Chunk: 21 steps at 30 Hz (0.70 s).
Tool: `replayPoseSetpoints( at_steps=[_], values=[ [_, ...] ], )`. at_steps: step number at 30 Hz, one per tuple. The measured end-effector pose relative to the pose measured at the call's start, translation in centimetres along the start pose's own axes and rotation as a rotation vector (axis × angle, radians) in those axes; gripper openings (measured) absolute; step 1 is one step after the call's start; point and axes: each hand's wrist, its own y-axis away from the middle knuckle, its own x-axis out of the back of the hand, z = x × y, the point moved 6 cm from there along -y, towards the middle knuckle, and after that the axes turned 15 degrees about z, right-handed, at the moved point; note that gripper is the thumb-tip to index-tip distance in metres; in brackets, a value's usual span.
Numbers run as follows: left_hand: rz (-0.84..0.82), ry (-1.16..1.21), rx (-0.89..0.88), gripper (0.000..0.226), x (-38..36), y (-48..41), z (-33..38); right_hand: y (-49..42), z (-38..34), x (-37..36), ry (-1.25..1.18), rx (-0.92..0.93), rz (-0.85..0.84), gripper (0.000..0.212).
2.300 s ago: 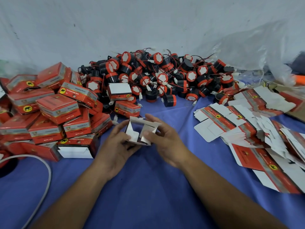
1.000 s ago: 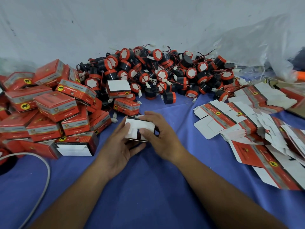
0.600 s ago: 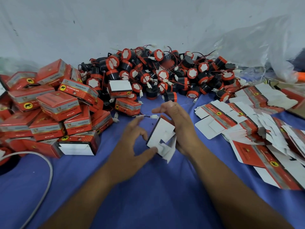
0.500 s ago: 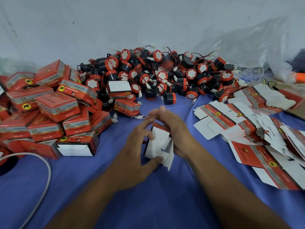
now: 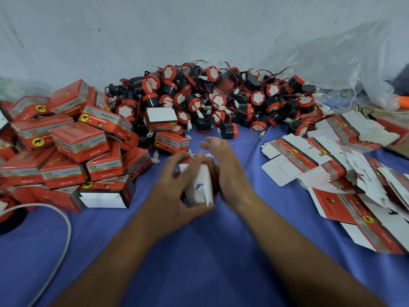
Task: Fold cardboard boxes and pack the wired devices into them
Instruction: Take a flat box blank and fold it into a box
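Note:
A small red and white cardboard box (image 5: 199,187) stands on end between my hands above the blue cloth, its white flaps showing. My left hand (image 5: 174,196) grips its near left side with curled fingers and thumb; the image is blurred there. My right hand (image 5: 225,167) cups its right side, fingers bent over the top. A white wire connector pokes out at the box's top. Behind lies a heap of black and orange wired devices (image 5: 212,100).
Packed red boxes (image 5: 73,140) are piled at the left. Flat unfolded box blanks (image 5: 332,165) spread over the right side. A grey cable (image 5: 59,251) curves at the near left. A clear plastic bag (image 5: 345,58) sits at the back right against the wall.
The box was turned from lying flat to standing on end. Both hands shifted right and closed round it, and its loose flaps have been pushed inward.

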Motion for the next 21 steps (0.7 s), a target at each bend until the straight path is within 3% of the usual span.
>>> replayPoseSetpoints(
  at_steps=[4, 7, 21],
  values=[
    [0.197, -0.081, 0.115, 0.095, 1.6, -0.4, -0.6, 1.3, 0.2, -1.8, 0.097, 0.064, -0.254, 0.054],
    [0.284, -0.117, 0.111, 0.085, 2.2, -0.7, -0.3, 1.4, -0.8, -1.8, 0.142, 0.124, -0.353, 0.042],
    [0.243, -0.260, 0.027, 0.081, 1.9, -0.6, 0.6, 1.2, 0.1, -1.0, 0.481, 0.373, -0.320, 0.055]
  ],
)
